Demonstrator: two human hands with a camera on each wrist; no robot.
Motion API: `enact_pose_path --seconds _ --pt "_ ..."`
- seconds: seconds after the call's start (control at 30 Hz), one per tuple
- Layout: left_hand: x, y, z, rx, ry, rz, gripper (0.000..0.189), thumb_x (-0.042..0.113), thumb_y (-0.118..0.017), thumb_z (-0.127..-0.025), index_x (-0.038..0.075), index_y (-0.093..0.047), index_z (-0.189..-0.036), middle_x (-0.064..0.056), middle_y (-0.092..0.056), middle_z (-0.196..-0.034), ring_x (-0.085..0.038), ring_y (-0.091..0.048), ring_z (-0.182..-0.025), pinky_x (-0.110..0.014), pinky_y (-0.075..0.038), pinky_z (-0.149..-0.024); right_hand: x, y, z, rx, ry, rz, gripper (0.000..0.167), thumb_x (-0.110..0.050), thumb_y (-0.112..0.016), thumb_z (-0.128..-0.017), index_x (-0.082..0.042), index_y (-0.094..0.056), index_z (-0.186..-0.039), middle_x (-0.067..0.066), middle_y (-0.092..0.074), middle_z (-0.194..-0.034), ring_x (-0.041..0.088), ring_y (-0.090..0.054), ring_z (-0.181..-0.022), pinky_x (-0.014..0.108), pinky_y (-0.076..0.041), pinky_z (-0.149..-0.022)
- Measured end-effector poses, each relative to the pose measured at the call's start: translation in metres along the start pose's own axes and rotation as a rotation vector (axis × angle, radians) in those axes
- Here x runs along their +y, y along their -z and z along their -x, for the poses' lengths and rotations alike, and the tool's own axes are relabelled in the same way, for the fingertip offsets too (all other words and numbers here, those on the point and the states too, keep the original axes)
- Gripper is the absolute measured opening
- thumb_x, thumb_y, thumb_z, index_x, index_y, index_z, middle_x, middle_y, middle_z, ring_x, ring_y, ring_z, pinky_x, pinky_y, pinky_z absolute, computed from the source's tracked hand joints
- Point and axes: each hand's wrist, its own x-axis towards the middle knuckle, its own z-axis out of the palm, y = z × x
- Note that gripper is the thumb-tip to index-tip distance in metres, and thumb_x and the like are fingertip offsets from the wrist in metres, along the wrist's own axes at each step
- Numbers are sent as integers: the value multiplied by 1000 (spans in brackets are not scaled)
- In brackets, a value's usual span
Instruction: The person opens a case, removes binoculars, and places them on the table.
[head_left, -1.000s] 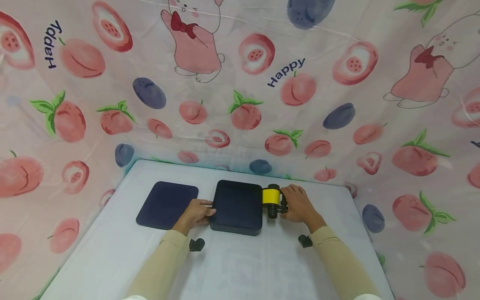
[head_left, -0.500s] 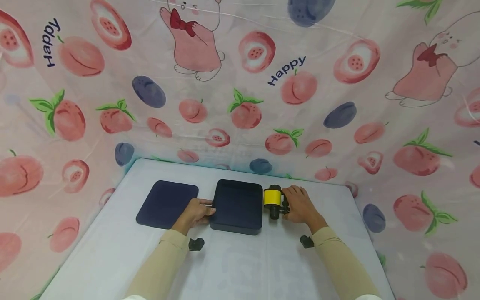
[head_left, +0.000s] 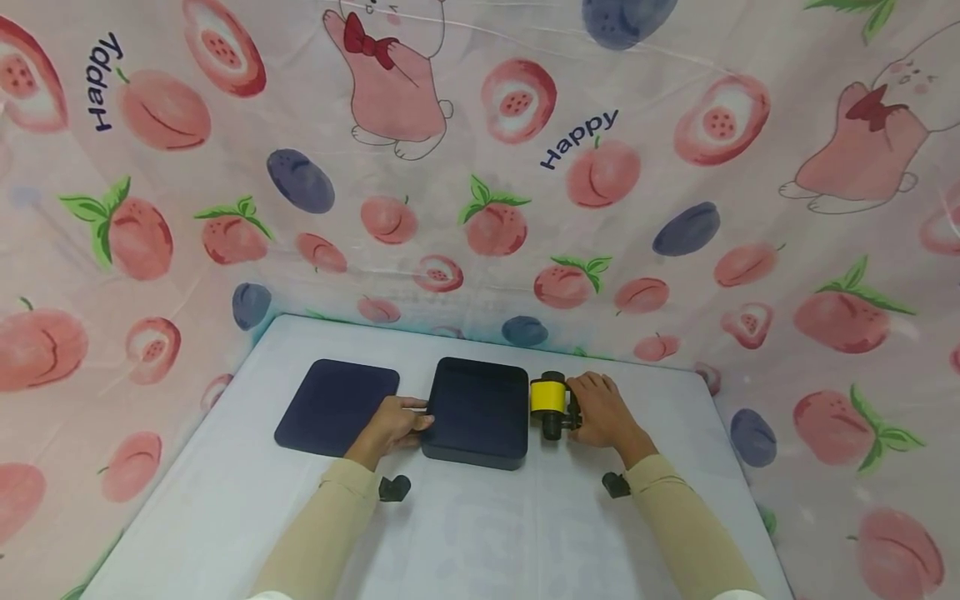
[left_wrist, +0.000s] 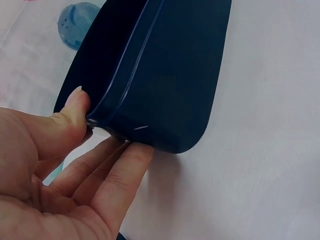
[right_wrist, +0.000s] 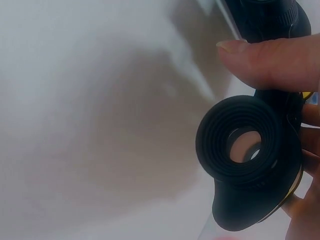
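Observation:
My left hand [head_left: 390, 427] grips the left side of a dark navy box [head_left: 472, 460]. In the left wrist view its thumb presses the rim and its fingers lie against the outside of the box wall [left_wrist: 165, 85]. A pair of black and yellow binoculars [head_left: 549, 397] stands just right of the box, eyepieces toward me. My right hand [head_left: 602, 412] holds the binoculars from their right side. The right wrist view shows the thumb across the black body, near a round eyecup [right_wrist: 237, 107]; the fingers are partly hidden behind.
A flat navy panel with rounded corners [head_left: 330, 408], like a lid, lies left of the box. All stand on a white-covered table [head_left: 480, 542], its back edge against a fruit-printed cloth [head_left: 450, 208]. Small black camera mounts [head_left: 393, 488] sit at both wrists.
The binoculars and my right hand have shifted slightly right, widening the narrow gap to the box. My left hand keeps its grip on the box, and the view has turned slightly.

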Motion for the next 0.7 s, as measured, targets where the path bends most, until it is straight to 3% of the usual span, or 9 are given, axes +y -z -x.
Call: enact_pose_path --seconds 0.7 --pt "1 1 2 -10 21 7 49 1 -73 -95 0 -61 -142 -29 -63 -141 -39 -67 -126 -50 -58 -102 5 -5 4 -27 3 -34 86 -27 -91 -73 -2 -51 -144 17 -59 -142 40 -44 -140 68 -26 -124"
